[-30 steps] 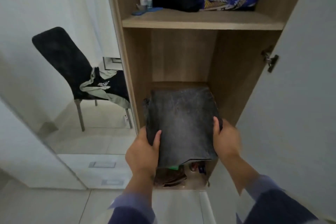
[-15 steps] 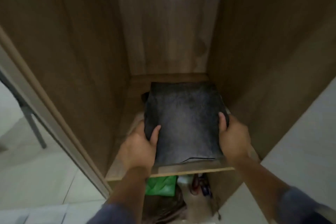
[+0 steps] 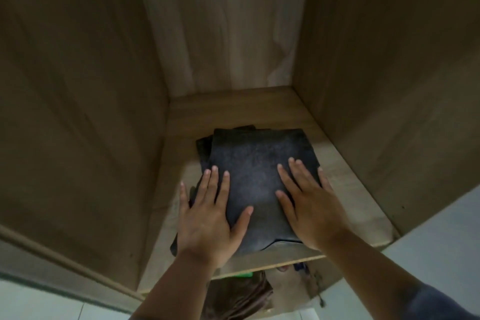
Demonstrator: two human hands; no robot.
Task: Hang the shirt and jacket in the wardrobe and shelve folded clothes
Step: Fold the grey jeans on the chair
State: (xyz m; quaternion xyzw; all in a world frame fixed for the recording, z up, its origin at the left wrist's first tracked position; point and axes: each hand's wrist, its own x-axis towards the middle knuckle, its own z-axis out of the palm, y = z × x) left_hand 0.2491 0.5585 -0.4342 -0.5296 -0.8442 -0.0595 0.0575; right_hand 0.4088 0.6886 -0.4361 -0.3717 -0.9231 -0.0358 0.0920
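While both hands lay flat, fingers straight, gripping nothing: left hand [image 3: 207, 218] and right hand [image 3: 310, 205] pressed near end of dark grey folded fabric garment [image 3: 259, 166]. Garment rested on light wooden wardrobe shelf [image 3: 345, 176], long axis running away toward back panel, both hands equally near.

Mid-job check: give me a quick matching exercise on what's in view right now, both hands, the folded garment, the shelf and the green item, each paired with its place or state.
Things:
1. left hand
2. right hand
3. folded dark garment
4. green item

Places or states:
A. lies on the wooden shelf
B. flat on the garment's right part
C. below the shelf, mostly hidden
D. flat on the garment's left part, little finger over its edge

Pairs: 1-D, 2-B, 3-A, 4-C
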